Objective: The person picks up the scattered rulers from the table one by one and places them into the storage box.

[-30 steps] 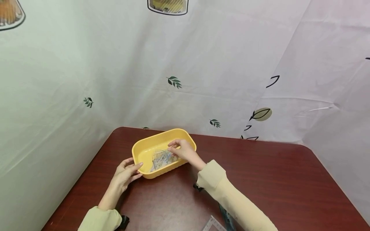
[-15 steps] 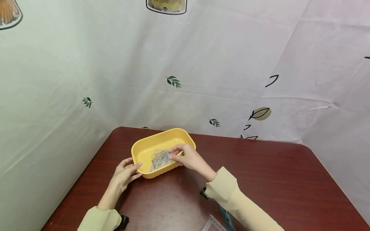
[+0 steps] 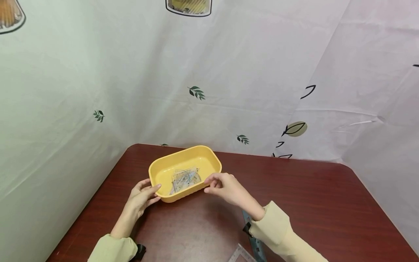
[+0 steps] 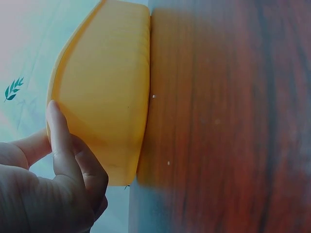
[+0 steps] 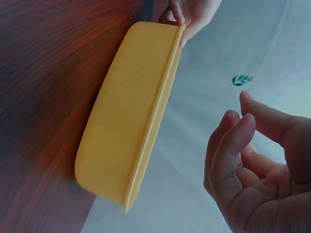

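A yellow plastic tray (image 3: 176, 158) stands near the back left of the table, and flat transparent pieces (image 3: 186, 179) with printed lines lie inside it. At the tray's left front corner my left hand (image 3: 139, 198) grips the rim, thumb over the edge and fingers against the outer wall. The left wrist view shows those fingers (image 4: 60, 141) on the yellow side. My right hand (image 3: 226, 187) hovers by the tray's right front edge. Its fingers are loosely bent with a gap between thumb and index finger, and nothing shows between them in the right wrist view.
A bluish ruler (image 3: 256, 249) lies partly under the right forearm. Beside it, at the front edge of the view, is a clear drawing ruler (image 3: 241, 253) with scale marks. A white patterned curtain (image 3: 212, 120) hangs behind the dark red table (image 3: 311, 203).
My right hand has drawn back from over the transparent pieces, out of the tray, toward the front right. The left hand keeps its grip and the tray has stayed put.
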A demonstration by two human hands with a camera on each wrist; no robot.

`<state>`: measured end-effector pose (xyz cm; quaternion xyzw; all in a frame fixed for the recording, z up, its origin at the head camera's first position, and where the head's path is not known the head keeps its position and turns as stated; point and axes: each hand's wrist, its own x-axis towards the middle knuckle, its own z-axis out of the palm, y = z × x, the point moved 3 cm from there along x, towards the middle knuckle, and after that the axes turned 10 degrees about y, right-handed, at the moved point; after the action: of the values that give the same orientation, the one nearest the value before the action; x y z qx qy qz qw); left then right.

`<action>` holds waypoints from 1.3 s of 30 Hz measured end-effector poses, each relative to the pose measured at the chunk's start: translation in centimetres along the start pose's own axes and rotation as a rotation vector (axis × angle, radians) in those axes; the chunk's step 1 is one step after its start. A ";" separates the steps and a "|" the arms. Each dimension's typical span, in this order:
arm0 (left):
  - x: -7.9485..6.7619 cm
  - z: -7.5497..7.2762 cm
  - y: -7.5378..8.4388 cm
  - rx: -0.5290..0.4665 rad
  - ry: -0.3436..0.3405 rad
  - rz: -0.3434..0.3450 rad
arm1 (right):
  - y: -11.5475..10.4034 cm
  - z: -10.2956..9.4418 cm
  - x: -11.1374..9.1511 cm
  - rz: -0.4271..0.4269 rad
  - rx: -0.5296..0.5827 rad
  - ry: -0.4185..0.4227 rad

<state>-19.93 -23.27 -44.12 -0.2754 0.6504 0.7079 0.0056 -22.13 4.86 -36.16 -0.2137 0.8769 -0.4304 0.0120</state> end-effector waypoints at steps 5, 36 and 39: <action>-0.1 0.0 -0.2 0.001 0.004 -0.003 | 1.1 -1.0 -1.8 0.015 -0.021 -0.013; -0.1 0.0 0.0 -0.005 0.012 0.010 | 7.5 -1.1 -12.1 0.077 0.051 -0.134; -0.1 0.0 0.0 -0.009 0.014 0.010 | 7.8 -0.7 -12.7 0.093 0.048 -0.158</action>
<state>-19.84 -23.21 -44.10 -0.2771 0.6486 0.7089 -0.0039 -13.61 14.44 -43.74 -0.2057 0.8716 -0.4322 0.1061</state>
